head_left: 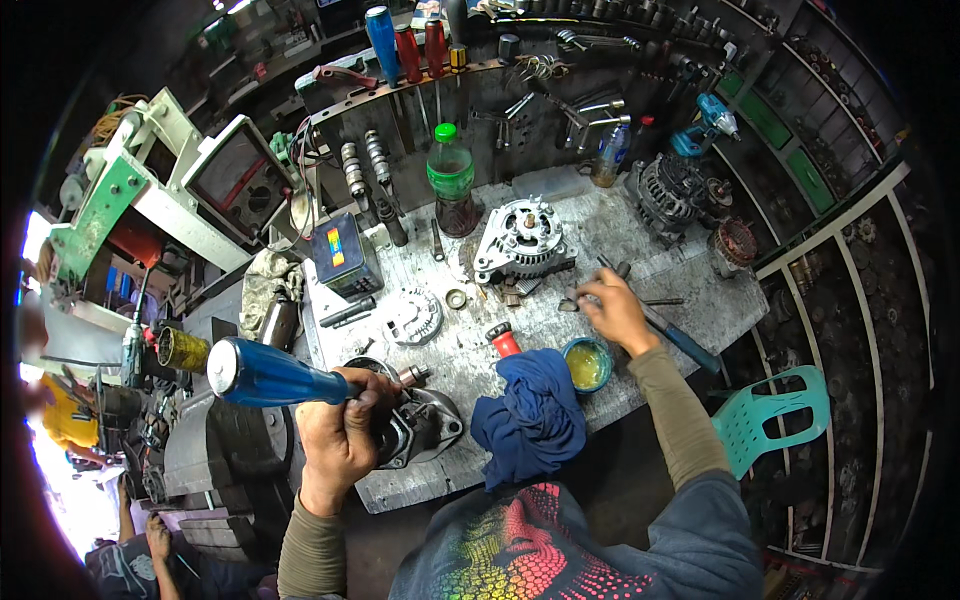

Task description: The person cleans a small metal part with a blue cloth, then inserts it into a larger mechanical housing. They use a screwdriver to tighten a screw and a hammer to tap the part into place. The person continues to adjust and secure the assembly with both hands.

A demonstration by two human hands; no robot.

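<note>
- Head view: left hand [340, 435] wrapped tight around a blue-handled screwdriver [272, 375], at the near bench edge over a grey alternator housing [420, 425].
- Right hand [615, 312] reaches out, fingers curled onto small parts [572, 298] beside the silver alternator [520, 240]; grip unclear.
- Blue rag [530, 420] just beside the housing.

the table [640, 250] is showing worn, scratched grey metal, dull and stained. the alternator housing [520, 240] at the far middle is looking like cast aluminium, matt and pale. the screwdriver handle [270, 375] in the left hand [340, 440] is gleaming as glossy blue plastic. the part [425, 425] under that hand is looking like dull grey cast metal. the blue cloth [530, 420] near the middle is lying soft and creased. the green bottle [452, 180] is shining as clear plastic. the chair [775, 420] on the right is showing smooth turquoise plastic. the right hand [615, 315] is resting on small dark metal pieces.
</note>
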